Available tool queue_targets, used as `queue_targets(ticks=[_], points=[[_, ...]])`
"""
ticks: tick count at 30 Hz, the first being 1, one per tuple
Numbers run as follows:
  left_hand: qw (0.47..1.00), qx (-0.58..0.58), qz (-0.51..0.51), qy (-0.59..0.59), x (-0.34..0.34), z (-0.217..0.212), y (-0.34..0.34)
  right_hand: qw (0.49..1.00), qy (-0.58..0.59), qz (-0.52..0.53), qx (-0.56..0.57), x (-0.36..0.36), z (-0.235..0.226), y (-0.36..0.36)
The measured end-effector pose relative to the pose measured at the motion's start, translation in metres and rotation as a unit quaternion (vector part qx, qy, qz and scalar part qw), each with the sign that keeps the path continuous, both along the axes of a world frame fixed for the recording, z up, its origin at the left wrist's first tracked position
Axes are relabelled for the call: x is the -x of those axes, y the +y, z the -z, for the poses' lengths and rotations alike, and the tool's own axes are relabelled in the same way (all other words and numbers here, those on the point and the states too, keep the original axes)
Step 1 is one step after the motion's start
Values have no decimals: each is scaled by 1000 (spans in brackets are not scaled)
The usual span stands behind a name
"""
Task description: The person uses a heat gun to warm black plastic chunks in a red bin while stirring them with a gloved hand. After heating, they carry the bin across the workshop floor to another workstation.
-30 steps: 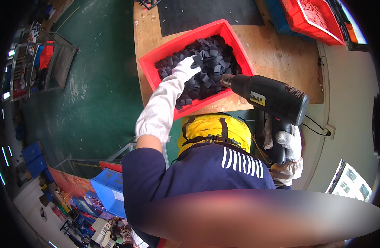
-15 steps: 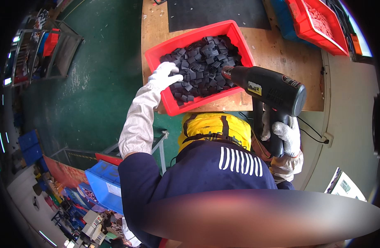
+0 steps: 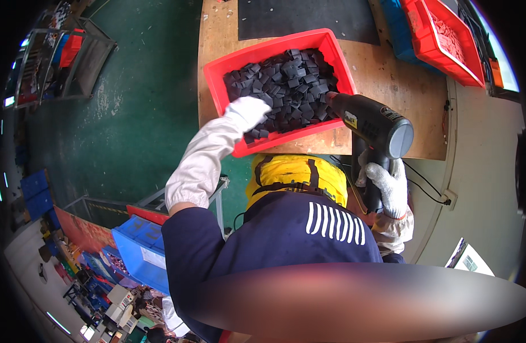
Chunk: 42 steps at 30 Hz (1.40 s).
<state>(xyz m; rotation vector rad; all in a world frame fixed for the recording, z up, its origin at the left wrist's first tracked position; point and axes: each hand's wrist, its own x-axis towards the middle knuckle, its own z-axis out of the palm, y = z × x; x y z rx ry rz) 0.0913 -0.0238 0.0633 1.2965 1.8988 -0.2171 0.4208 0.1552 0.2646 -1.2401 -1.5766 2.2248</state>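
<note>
A red plastic bin [image 3: 220, 74] holds a heap of small flat black square pieces [image 3: 291, 86]. My left hand [image 3: 248, 112], in a white glove, is over the near left part of the heap, at the bin's near left side. Its fingers are smeared and partly hidden, so whether it grips any piece cannot be made out. My right hand [image 3: 388, 186], also gloved, is wrapped round the handle of a black heat gun [image 3: 374, 123]. The gun's nozzle points left over the bin's right side, at the black pieces.
The bin stands on a wooden table [image 3: 411, 86] with a black mat [image 3: 308, 20] behind it. At the far right sits a red bin of pinkish pieces [image 3: 426, 48] on a blue one. A dark cable runs to a wall socket [image 3: 449, 198]. A blue crate [image 3: 140, 257] stands at lower left.
My left hand has moved right, further over the black pieces, and its spread fingers now look drawn together. The heat gun has shifted slightly, its nozzle now further right and nearer the bin's right wall.
</note>
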Motion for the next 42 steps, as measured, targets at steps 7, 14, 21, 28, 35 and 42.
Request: queue_targets(ticks=[7, 14, 21, 28, 35, 42], points=[[994, 16, 60, 86, -38, 29, 65, 999, 5, 37, 20, -7, 2, -5], [932, -64, -351, 70, -1, 70, 113, 996, 29, 47, 65, -17, 10, -4], [856, -144, -443, -222, 71, 81, 33, 986, 90, 24, 138, -18, 1, 4], [900, -185, -359, -165, 80, 14, 5, 981, 112, 15, 156, -3, -7, 0], [852, -86, -515, -10, 61, 93, 21, 980, 109, -9, 165, 13, -12, -4], [977, -1, -126, -173, 56, -22, 20, 991, 92, 34, 96, 9, -16, -3]])
